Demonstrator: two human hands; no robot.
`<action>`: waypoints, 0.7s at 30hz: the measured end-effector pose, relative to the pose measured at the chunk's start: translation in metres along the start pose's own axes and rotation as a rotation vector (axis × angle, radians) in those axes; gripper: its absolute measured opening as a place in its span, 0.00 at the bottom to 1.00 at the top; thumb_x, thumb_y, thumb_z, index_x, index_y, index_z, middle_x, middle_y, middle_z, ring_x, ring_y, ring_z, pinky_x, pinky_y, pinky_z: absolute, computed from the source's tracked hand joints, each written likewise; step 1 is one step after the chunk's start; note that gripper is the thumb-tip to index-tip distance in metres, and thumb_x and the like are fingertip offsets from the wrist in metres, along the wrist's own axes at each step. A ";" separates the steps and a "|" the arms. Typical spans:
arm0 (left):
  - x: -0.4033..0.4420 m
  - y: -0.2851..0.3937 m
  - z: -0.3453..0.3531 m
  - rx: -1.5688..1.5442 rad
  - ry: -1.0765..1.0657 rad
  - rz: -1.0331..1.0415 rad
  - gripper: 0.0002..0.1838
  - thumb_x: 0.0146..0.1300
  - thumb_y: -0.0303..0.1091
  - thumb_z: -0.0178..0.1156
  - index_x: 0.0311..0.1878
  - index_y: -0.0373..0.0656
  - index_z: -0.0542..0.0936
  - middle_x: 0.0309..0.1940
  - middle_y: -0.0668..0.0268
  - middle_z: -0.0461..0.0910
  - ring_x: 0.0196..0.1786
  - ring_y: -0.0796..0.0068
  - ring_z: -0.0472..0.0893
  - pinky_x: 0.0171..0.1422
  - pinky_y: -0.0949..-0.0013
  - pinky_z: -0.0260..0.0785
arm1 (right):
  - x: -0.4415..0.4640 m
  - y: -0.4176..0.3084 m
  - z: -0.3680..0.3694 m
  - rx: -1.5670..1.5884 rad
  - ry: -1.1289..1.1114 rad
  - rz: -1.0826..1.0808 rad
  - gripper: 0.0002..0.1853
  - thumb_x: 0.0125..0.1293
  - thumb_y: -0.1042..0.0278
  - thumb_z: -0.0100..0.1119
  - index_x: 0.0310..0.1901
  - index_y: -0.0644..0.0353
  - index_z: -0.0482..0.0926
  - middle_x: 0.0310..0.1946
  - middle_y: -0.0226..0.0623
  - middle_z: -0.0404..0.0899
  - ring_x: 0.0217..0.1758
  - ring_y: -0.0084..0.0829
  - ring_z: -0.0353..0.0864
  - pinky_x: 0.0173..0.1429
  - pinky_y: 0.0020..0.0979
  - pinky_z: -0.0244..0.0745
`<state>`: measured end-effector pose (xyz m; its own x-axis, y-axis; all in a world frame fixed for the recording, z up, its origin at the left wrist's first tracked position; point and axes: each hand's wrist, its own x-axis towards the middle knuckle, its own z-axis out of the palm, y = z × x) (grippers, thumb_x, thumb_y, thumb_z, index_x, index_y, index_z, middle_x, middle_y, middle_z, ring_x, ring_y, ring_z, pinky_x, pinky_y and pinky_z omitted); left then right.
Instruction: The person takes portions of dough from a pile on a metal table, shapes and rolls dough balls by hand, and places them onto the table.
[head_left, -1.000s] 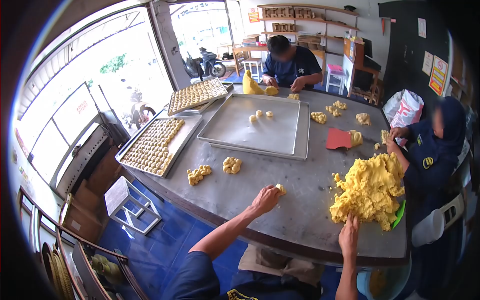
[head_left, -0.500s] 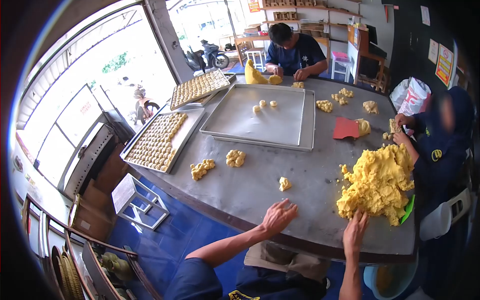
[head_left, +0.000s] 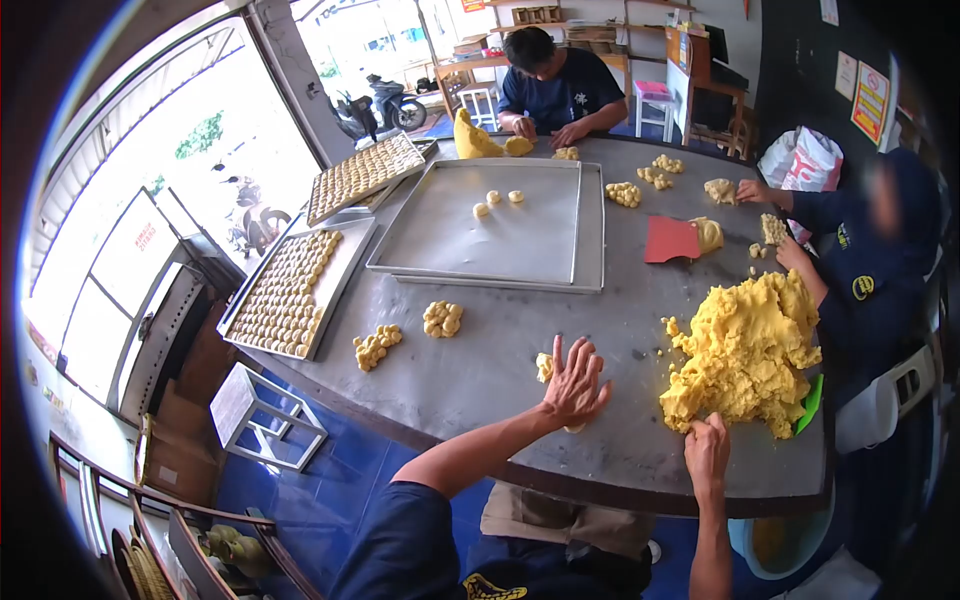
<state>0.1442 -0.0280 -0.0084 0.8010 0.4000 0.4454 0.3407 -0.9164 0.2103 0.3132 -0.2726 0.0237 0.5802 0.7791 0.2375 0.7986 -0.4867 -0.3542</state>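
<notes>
The left hand (head_left: 577, 385) splays, the right hand (head_left: 707, 447) curls (grip unclear) at the dough mound (head_left: 745, 345), apparently portioning, calling for an even pinch.

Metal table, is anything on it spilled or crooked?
Small yellow crumbs lie loose on the tabletop left of the big dough mound, as if broken off. The upper filled tray looks crooked, overhanging another tray beneath.
</notes>
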 end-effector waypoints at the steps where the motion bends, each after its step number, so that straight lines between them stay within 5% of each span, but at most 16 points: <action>1: 0.004 -0.001 -0.002 -0.028 -0.025 -0.010 0.28 0.63 0.52 0.57 0.53 0.35 0.75 0.64 0.47 0.67 0.76 0.47 0.59 0.80 0.28 0.34 | 0.003 0.001 -0.005 -0.005 0.007 -0.008 0.10 0.57 0.83 0.59 0.42 0.68 0.81 0.36 0.49 0.73 0.44 0.51 0.76 0.54 0.43 0.74; 3: 0.003 0.001 0.001 0.066 -0.025 0.153 0.27 0.61 0.51 0.57 0.52 0.35 0.75 0.63 0.48 0.68 0.76 0.48 0.60 0.80 0.28 0.34 | 0.004 0.000 -0.018 -0.008 0.018 -0.022 0.08 0.56 0.84 0.58 0.39 0.70 0.79 0.37 0.51 0.71 0.44 0.51 0.75 0.53 0.43 0.74; 5: 0.008 -0.001 0.011 0.028 0.013 0.259 0.25 0.60 0.49 0.59 0.49 0.36 0.73 0.61 0.49 0.68 0.74 0.49 0.61 0.80 0.29 0.34 | 0.004 -0.006 -0.022 0.016 0.034 0.032 0.07 0.59 0.86 0.55 0.40 0.75 0.76 0.49 0.60 0.70 0.53 0.56 0.75 0.60 0.46 0.72; 7: 0.009 0.001 0.009 0.057 0.102 0.203 0.21 0.61 0.48 0.58 0.45 0.38 0.75 0.56 0.53 0.71 0.69 0.53 0.67 0.78 0.33 0.40 | -0.004 0.001 -0.013 -0.002 0.042 0.041 0.08 0.61 0.85 0.54 0.42 0.77 0.75 0.55 0.63 0.69 0.59 0.59 0.73 0.65 0.46 0.70; 9: 0.007 -0.006 -0.005 0.029 0.082 0.176 0.18 0.61 0.46 0.58 0.43 0.40 0.76 0.54 0.56 0.72 0.66 0.57 0.69 0.75 0.37 0.45 | -0.018 -0.001 -0.011 -0.036 -0.001 0.121 0.22 0.63 0.86 0.51 0.61 0.78 0.72 0.70 0.68 0.59 0.69 0.62 0.66 0.73 0.47 0.65; 11: -0.009 0.000 -0.005 0.180 0.237 0.242 0.14 0.61 0.43 0.62 0.42 0.44 0.76 0.44 0.65 0.74 0.60 0.65 0.72 0.71 0.44 0.49 | -0.035 0.000 -0.012 0.031 -0.044 0.157 0.26 0.64 0.87 0.49 0.66 0.76 0.69 0.72 0.64 0.59 0.72 0.61 0.65 0.75 0.46 0.64; 13: -0.015 0.013 0.003 0.383 0.147 0.206 0.15 0.63 0.46 0.61 0.42 0.44 0.77 0.43 0.64 0.76 0.58 0.65 0.73 0.71 0.44 0.49 | -0.045 -0.006 -0.009 0.086 -0.015 0.058 0.27 0.63 0.88 0.48 0.66 0.74 0.69 0.71 0.59 0.62 0.73 0.59 0.64 0.76 0.45 0.63; 19: -0.033 0.029 -0.018 0.258 0.027 -0.141 0.21 0.66 0.50 0.60 0.48 0.42 0.78 0.49 0.61 0.76 0.60 0.63 0.73 0.71 0.41 0.50 | -0.063 0.005 -0.008 0.083 -0.035 -0.047 0.27 0.61 0.89 0.48 0.65 0.71 0.72 0.70 0.51 0.67 0.69 0.54 0.69 0.71 0.42 0.69; 20: -0.050 0.029 -0.016 0.312 0.073 -0.069 0.24 0.64 0.48 0.61 0.54 0.39 0.77 0.50 0.60 0.75 0.60 0.63 0.73 0.70 0.40 0.50 | -0.060 0.015 -0.007 0.123 -0.028 -0.052 0.27 0.61 0.89 0.48 0.65 0.70 0.72 0.70 0.50 0.68 0.68 0.54 0.71 0.69 0.42 0.71; 21: -0.065 0.030 -0.028 0.312 -0.115 0.048 0.26 0.68 0.44 0.57 0.62 0.35 0.74 0.50 0.57 0.75 0.61 0.60 0.72 0.72 0.39 0.53 | -0.058 0.015 -0.008 0.038 0.048 -0.028 0.26 0.60 0.89 0.51 0.62 0.71 0.75 0.65 0.50 0.72 0.62 0.52 0.74 0.66 0.42 0.72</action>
<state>0.0884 -0.0814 -0.0068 0.8638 0.3682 0.3439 0.4215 -0.9020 -0.0929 0.2930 -0.3285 0.0123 0.5656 0.7717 0.2909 0.8084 -0.4489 -0.3809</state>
